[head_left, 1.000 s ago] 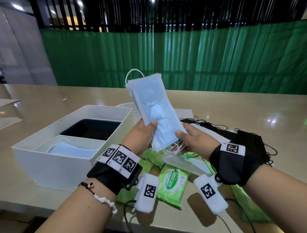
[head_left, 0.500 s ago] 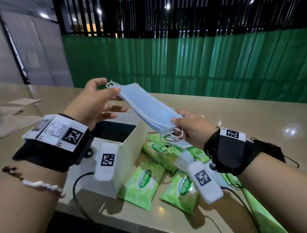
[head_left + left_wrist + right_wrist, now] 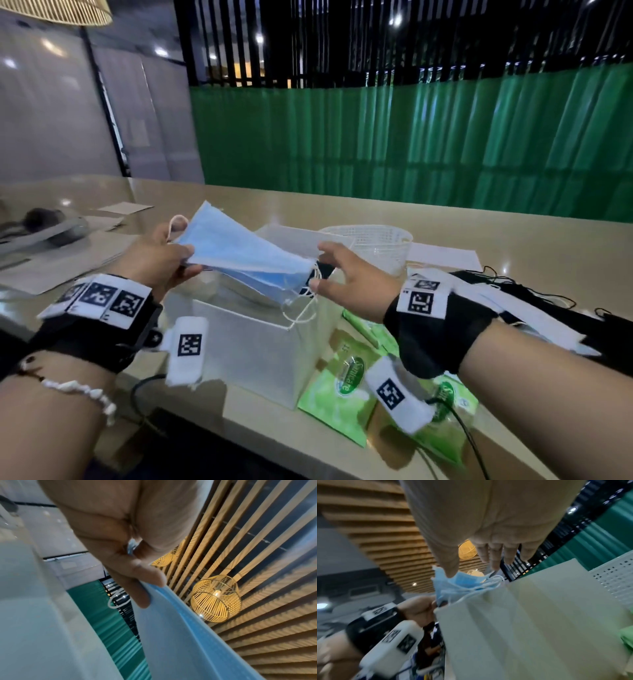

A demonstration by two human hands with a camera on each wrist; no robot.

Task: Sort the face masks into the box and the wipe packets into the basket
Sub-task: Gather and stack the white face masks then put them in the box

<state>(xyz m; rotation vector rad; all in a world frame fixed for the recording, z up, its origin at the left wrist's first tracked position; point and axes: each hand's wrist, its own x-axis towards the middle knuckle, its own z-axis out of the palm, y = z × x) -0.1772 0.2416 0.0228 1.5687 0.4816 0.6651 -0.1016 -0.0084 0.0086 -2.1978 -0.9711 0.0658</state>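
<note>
A stack of light blue face masks (image 3: 239,253) hangs tilted over the open white box (image 3: 253,342). My left hand (image 3: 181,260) grips the stack's left end; in the left wrist view its fingers (image 3: 137,563) pinch the blue fabric (image 3: 180,628). My right hand (image 3: 322,267) is at the stack's right end with straight, spread fingers. In the right wrist view its thumb tip (image 3: 452,572) touches the masks (image 3: 458,584) just above the box wall (image 3: 522,622). Green wipe packets (image 3: 342,387) lie on the table right of the box. A white mesh basket (image 3: 373,246) stands behind.
Black masks (image 3: 513,294) and white ones lie piled at the right, past my right wrist. Papers (image 3: 123,207) and a grey object (image 3: 51,226) lie at the far left. The table's front edge runs just below the box and packets.
My left hand has taken hold of the stack's left end. My right hand has opened and released its end. The stack has come down to just above the box.
</note>
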